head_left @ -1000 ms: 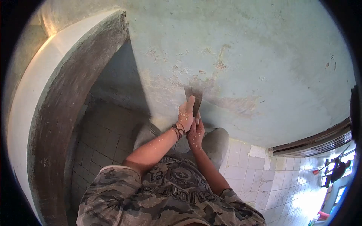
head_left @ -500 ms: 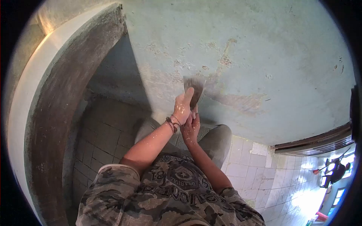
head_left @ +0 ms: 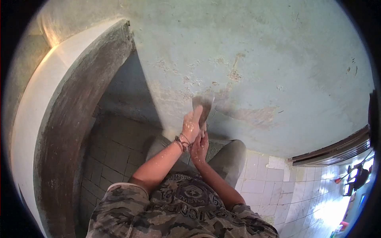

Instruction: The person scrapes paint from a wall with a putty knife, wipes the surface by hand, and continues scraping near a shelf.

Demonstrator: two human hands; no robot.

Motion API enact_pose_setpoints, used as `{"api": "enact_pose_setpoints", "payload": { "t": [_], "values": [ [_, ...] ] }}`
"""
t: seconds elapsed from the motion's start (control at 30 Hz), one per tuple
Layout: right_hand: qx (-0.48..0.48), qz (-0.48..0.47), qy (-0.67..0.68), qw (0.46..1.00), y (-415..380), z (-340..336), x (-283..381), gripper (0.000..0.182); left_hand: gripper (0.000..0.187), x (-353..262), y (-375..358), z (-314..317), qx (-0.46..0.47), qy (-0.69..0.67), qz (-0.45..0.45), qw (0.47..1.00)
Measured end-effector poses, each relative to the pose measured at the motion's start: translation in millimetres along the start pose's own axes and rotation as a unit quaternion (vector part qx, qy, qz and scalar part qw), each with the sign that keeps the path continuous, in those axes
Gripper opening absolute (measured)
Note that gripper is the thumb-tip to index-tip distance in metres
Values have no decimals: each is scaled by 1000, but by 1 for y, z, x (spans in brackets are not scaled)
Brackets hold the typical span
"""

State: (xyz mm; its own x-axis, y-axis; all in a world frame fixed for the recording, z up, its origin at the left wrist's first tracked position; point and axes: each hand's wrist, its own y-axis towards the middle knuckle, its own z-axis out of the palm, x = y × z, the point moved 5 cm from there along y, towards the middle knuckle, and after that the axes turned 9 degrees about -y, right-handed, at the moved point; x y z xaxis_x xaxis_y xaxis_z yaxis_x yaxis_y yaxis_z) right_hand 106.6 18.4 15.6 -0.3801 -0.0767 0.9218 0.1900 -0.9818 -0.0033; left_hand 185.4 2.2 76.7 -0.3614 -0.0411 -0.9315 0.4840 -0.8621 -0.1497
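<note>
Left hand (head_left: pixel 190 129) and right hand (head_left: pixel 199 148) close round the scraper (head_left: pixel 206 108) at the pitted wall (head_left: pixel 285 67), left thumb backing the blade. Low angle and even pressure advisable to avoid gouging.

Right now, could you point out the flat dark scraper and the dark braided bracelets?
Flat dark scraper (head_left: pixel 206 106): head view, on its broad blade.
Dark braided bracelets (head_left: pixel 179 143): head view, on the thicker band.
</note>
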Motion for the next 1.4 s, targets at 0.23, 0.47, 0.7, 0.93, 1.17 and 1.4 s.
{"api": "enact_pose_setpoints", "payload": {
  "t": [0.23,0.47,0.7,0.93,1.17,1.4],
  "values": [
    [94,109,27,989,-8,2,-15,35,53,0,-3,-6,-12,73,42,996],
    [111,-86,-127,982,10,29,17,32,53,-42,-1,-1,21,3,51,998],
    [65,-35,-61,995,-10,22,0,35,53,-21,-4,-14,-8,5,24,1000],
    [50,-13,56,997,1,6,-35,40,50,5,-1,-16,-18,27,48,998],
    [99,176,-67,977,7,29,25,49,45,-37,9,-4,12,46,47,998],
    [124,-61,38,990,22,26,3,51,44,-43,6,-6,9,198,297,934]
  ]
}}
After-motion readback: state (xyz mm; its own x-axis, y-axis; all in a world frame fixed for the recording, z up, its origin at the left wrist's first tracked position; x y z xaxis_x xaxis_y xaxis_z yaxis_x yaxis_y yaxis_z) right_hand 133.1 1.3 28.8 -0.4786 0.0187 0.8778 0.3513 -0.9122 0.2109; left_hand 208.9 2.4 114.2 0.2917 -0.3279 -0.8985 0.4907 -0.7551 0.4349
